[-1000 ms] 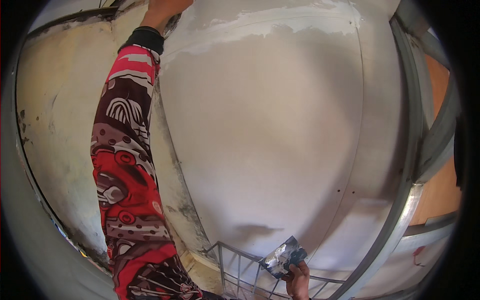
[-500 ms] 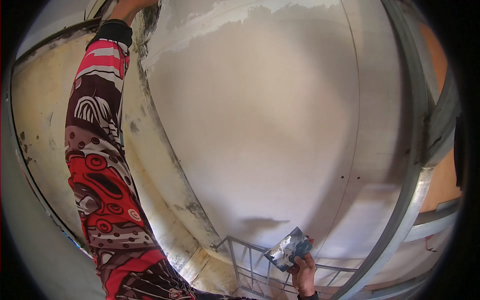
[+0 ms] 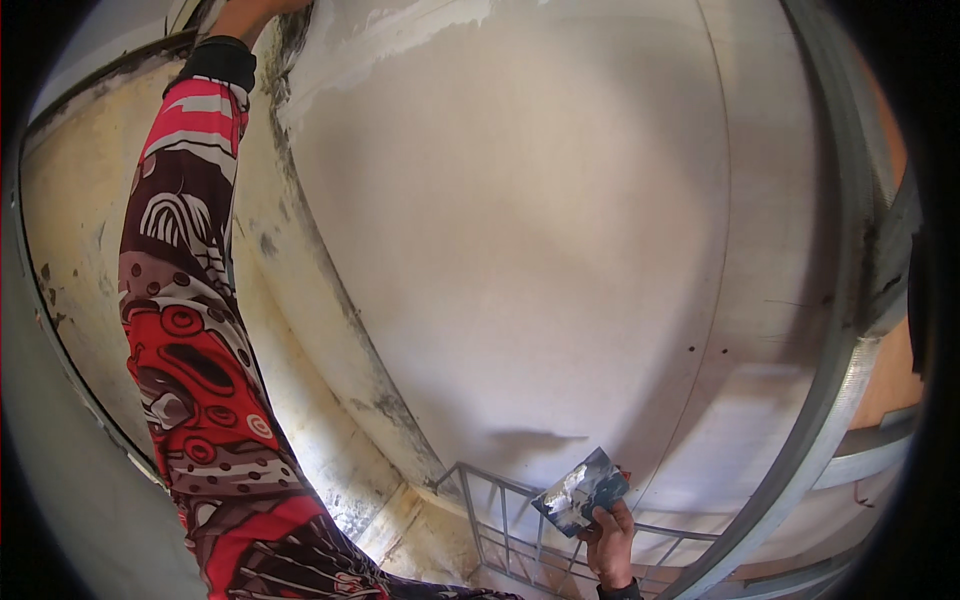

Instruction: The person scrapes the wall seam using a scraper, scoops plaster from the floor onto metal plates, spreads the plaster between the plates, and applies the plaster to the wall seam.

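My right hand (image 3: 611, 548), low in the view, is closed round a wide putty knife (image 3: 582, 493). Its metal blade is smeared with white and grey filler, and a bit of red shows at the hand. The blade is tilted up in front of the pale wall board (image 3: 520, 250). My left arm, in a red, white and dark patterned sleeve, reaches far up along the left. At the top edge my left hand (image 3: 243, 18) is only partly in view beside the mouldy corner, and its fingers are cut off by the frame. Damp-looking whitish filler (image 3: 400, 28) covers the board's upper part.
A grey metal rail frame (image 3: 505, 520) stands below, in front of the board. Metal studs (image 3: 850, 400) run down the right side, with orange-brown panels behind. On the left is an old yellowed wall (image 3: 85, 240) with dark stains and peeling paint.
The view has shifted slightly, so the left arm sits a little further left and the studs further right. My right hand still holds the putty knife in nearly the same place.
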A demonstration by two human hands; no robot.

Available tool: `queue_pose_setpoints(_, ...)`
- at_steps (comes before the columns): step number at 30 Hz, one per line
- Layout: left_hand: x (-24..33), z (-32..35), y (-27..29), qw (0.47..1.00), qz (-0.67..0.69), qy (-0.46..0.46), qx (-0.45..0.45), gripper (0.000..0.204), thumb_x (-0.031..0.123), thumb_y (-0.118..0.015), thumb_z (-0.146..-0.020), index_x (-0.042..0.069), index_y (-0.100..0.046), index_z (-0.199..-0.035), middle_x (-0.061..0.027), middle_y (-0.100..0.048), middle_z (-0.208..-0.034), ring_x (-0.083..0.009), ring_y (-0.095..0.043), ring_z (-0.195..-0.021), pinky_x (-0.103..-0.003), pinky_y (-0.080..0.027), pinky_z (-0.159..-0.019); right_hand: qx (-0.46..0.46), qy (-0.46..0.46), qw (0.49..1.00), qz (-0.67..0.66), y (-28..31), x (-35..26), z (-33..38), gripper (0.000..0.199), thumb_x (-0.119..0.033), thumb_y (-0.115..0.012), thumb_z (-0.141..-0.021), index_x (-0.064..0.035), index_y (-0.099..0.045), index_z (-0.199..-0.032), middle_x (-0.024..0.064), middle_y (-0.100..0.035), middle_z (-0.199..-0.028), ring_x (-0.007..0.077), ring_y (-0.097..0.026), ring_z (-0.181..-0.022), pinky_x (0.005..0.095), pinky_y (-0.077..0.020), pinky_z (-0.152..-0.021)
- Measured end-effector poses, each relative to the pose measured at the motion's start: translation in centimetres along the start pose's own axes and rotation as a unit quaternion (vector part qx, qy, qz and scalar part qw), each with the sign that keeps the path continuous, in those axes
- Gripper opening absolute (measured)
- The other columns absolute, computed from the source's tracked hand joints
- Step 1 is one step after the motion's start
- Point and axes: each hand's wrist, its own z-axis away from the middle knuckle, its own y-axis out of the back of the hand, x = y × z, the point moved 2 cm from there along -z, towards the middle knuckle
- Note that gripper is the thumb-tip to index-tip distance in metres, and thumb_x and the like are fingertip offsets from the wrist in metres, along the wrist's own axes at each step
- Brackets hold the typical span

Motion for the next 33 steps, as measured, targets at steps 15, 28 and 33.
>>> queue_pose_setpoints(15,2.5,7.9,-4.9,0.996,0.017,-0.056,0.063,0.034,0.011,-0.054,-0.086,0.008,-0.065,-0.118,-0.0107,-0.066,-0.113,-0.0307,-0.066,-0.098,-0.044,-0.055,-0.081,0.002,-0.007,1.000,0.018,0.6,0.2,0.0,0.032,0.001,-0.045,-0.090,-0.0027,-0.056,-0.120,0.0093,-0.067,-0.105,0.0195,-0.070,-0.085,0.0293,-0.0599,-0.056)
queue_pose_setpoints(28,4.7,12.8,-6.8,0.992,0.033,-0.044,0.110,0.028,0.011,-0.056,-0.084,0.007,-0.062,-0.111,-0.0027,-0.065,-0.102,-0.0260,-0.065,-0.096,-0.042,-0.058,-0.067,-0.030,-0.005,0.999,0.018,1.4,0.4,-0.8,0.033,0.001,-0.045,-0.091,-0.0008,-0.053,-0.122,0.0118,-0.068,-0.105,0.0216,-0.071,-0.083,0.0311,-0.0623,-0.059)
queue_pose_setpoints(33,5.5,15.0,-7.7,0.993,-0.022,-0.042,0.104,0.027,0.012,-0.057,-0.084,0.008,-0.062,-0.111,-0.0018,-0.064,-0.100,-0.0241,-0.065,-0.097,-0.038,-0.058,-0.062,-0.031,-0.019,0.999,0.029,1.5,0.2,-1.1,0.032,0.000,-0.046,-0.091,-0.0007,-0.054,-0.122,0.0121,-0.068,-0.105,0.0203,-0.071,-0.081,0.0267,-0.0605,-0.055)
